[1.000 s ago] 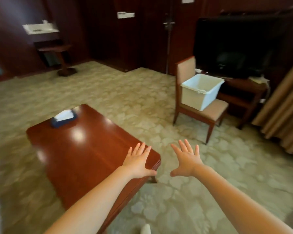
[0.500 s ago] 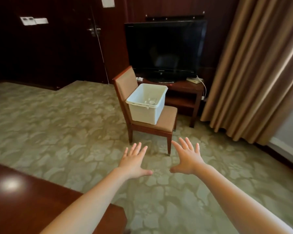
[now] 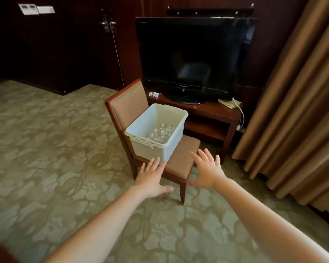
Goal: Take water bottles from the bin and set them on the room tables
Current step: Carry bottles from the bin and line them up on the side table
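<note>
Left hand (image 3: 152, 179) and right hand (image 3: 207, 171): both empty, fingers spread, palms down, mid-frame, touching nothing. Just above them, white bin (image 3: 154, 151) sits on chair (image 3: 180, 162) seat; water bottles (image 3: 162, 134) lie at its bottom. Bare carpet (image 3: 61, 152) spreads left; curtain (image 3: 296, 114) bounds right edge.

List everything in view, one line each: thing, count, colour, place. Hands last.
bin: one, white, on the chair seat
water bottles: several, count unclear, clear, inside the bin
chair: one, brown wood, tan padding, before the TV stand
TV: one, black, on its stand
TV stand: one, reddish-brown, against the wall
curtain: one, tan, right side
carpet: one, green patterned, floor
left hand: one, open, empty, before the chair
right hand: one, open, empty, alongside
</note>
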Tool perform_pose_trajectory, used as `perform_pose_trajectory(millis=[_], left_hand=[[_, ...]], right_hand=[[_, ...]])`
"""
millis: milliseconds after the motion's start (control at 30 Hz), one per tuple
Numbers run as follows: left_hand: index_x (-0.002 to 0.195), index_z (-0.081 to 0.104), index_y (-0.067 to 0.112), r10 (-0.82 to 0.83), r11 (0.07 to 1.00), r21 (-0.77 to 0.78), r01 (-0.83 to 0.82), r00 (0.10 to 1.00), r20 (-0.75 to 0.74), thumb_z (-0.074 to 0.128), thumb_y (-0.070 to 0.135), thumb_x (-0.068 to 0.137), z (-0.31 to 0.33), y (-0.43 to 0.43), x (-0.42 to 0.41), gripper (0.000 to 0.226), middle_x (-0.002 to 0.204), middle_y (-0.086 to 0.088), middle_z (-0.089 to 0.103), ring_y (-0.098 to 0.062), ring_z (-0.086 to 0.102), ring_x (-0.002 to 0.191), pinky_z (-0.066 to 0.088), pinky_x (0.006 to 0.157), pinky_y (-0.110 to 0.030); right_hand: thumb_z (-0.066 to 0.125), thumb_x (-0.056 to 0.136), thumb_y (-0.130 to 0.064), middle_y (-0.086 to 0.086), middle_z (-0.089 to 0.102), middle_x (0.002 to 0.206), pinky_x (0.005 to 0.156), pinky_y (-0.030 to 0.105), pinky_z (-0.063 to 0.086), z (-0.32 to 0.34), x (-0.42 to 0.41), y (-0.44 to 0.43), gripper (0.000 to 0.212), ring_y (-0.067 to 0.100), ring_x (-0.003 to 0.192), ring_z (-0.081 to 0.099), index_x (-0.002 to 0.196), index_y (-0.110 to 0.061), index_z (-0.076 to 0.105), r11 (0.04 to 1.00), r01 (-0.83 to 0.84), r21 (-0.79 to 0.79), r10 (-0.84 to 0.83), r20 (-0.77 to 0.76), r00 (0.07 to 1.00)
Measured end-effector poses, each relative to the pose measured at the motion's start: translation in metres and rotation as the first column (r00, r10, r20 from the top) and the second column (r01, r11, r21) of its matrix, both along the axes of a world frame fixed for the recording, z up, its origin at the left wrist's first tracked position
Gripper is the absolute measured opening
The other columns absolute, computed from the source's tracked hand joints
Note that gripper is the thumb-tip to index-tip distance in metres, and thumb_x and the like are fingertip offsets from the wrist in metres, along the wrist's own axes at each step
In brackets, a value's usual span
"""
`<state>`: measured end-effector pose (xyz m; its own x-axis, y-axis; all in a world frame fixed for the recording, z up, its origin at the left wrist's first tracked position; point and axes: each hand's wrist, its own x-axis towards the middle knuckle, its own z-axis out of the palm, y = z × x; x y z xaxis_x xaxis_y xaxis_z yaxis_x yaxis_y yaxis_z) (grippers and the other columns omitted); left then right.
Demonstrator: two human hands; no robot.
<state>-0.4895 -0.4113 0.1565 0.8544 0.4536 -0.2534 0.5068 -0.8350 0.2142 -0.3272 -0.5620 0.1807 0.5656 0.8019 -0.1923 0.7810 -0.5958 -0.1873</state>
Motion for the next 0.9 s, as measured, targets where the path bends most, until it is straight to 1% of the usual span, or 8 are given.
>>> perform_pose_trajectory(millis=[167, 267, 367, 533, 667, 767, 900], left_hand=[[0.157, -0.004, 0.025, 0.079, 0.997, -0.001, -0.079, 0.997, -0.023, 0.049, 0.071, 0.086, -0.005, 0.049, 0.082, 0.101, 0.164, -0.003, -0.014, -0.021, -0.016, 0.151, -0.006, 0.122, -0.047], [0.157, -0.004, 0.024, 0.091, 0.996, -0.015, -0.091, 0.996, -0.016, 0.05, 0.069, 0.087, -0.015, 0.082, 0.133, 0.099, 0.164, -0.003, -0.014, -0.021, -0.015, 0.151, -0.005, 0.122, -0.047], [0.158, -0.001, 0.024, 0.131, 0.99, -0.046, -0.132, 0.991, -0.009, 0.05, 0.067, 0.088, -0.03, 0.127, 0.191, 0.096, 0.165, -0.002, -0.013, -0.021, -0.014, 0.151, -0.005, 0.122, -0.047], [0.158, 0.0, 0.023, 0.198, 0.978, -0.068, -0.199, 0.98, -0.021, 0.047, 0.069, 0.088, -0.039, 0.202, 0.265, 0.095, 0.165, -0.004, -0.01, -0.022, -0.011, 0.152, -0.003, 0.122, -0.047], [0.158, -0.001, 0.022, 0.267, 0.956, -0.118, -0.269, 0.963, -0.029, 0.047, 0.068, 0.088, -0.041, 0.249, 0.295, 0.096, 0.165, -0.005, -0.01, -0.023, -0.011, 0.152, -0.003, 0.123, -0.046], [0.157, -0.001, 0.024, 0.334, 0.929, -0.156, -0.336, 0.942, -0.038, 0.048, 0.068, 0.089, -0.049, 0.279, 0.305, 0.095, 0.165, -0.005, -0.009, -0.022, -0.01, 0.152, -0.002, 0.123, -0.046], [0.158, 0.001, 0.024, 0.479, 0.847, -0.242, -0.473, 0.877, -0.038, 0.049, 0.067, 0.088, -0.07, 0.312, 0.318, 0.095, 0.165, -0.004, -0.007, -0.022, -0.008, 0.152, 0.0, 0.123, -0.045]], right_hand=[[0.074, 0.077, -0.051, 0.005, -0.003, 0.167, 0.119, 0.061, -0.009, -0.008, 0.084, 0.054, 0.11, 0.029, 0.152, -0.016, 0.158, -0.029, 0.002, 0.999, -0.038, 0.019, 0.039, -0.034, 0.999], [0.074, 0.076, -0.052, 0.004, -0.002, 0.167, 0.119, 0.061, -0.008, -0.015, 0.135, 0.092, 0.111, 0.029, 0.153, -0.015, 0.158, -0.03, 0.004, 0.999, -0.05, 0.007, 0.051, -0.069, 0.996], [0.075, 0.077, -0.053, 0.004, 0.0, 0.167, 0.119, 0.06, -0.008, -0.023, 0.192, 0.142, 0.11, 0.029, 0.153, -0.014, 0.159, -0.031, 0.005, 0.996, -0.084, 0.012, 0.085, -0.07, 0.994], [0.073, 0.079, -0.054, 0.006, 0.002, 0.167, 0.12, 0.058, -0.007, -0.016, 0.272, 0.226, 0.108, 0.029, 0.153, -0.011, 0.159, -0.028, 0.005, 0.989, -0.148, -0.009, 0.147, -0.079, 0.986], [0.074, 0.078, -0.052, 0.005, 0.006, 0.167, 0.12, 0.056, -0.006, -0.022, 0.32, 0.288, 0.105, 0.028, 0.154, -0.009, 0.158, -0.03, 0.009, 0.985, -0.172, 0.02, 0.173, -0.137, 0.975], [0.074, 0.079, -0.05, 0.004, 0.005, 0.167, 0.121, 0.055, -0.005, -0.032, 0.343, 0.332, 0.104, 0.028, 0.154, -0.008, 0.158, -0.031, 0.009, 0.972, -0.236, -0.013, 0.229, -0.19, 0.955], [0.075, 0.08, -0.05, 0.001, 0.008, 0.167, 0.123, 0.052, 0.001, -0.055, 0.372, 0.392, 0.103, 0.027, 0.154, -0.007, 0.158, -0.03, 0.01, 0.939, -0.341, -0.045, 0.315, -0.287, 0.905]])
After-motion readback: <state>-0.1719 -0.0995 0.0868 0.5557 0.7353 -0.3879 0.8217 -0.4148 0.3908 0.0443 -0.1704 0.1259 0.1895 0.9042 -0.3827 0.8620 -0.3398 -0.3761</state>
